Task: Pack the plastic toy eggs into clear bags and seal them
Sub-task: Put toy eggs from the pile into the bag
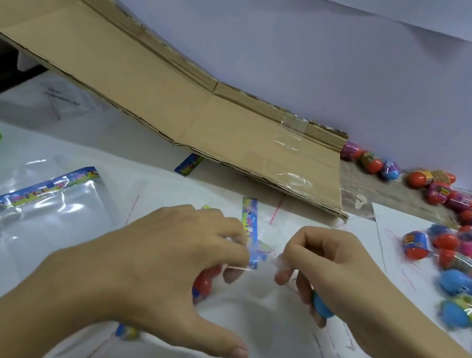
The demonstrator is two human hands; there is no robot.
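While the clear bag (254, 280) lies near the middle of the bench (137, 161), towards its near edge, its printed header strip (250, 232) stands upright between the two hands; the left hand (169, 265) pinches the bag's mouth with thumb spread wide, a red egg (206, 277) showing beneath its fingers, apparently inside the film; the right hand (329, 268) is curled narrow, nipping the opposite lip while tucking a blue egg (321, 307) under its fingers; the film is thin, glossy and slack, so I judge it could slip from either pinch, or the smooth, rounded egg could roll out before sealing; more empty bags (46, 208) lie towards the left edge, a heap of glossy eggs (465, 266) crowds the right edge, and flattened corrugated cardboard (152, 75) leans along the far edge.
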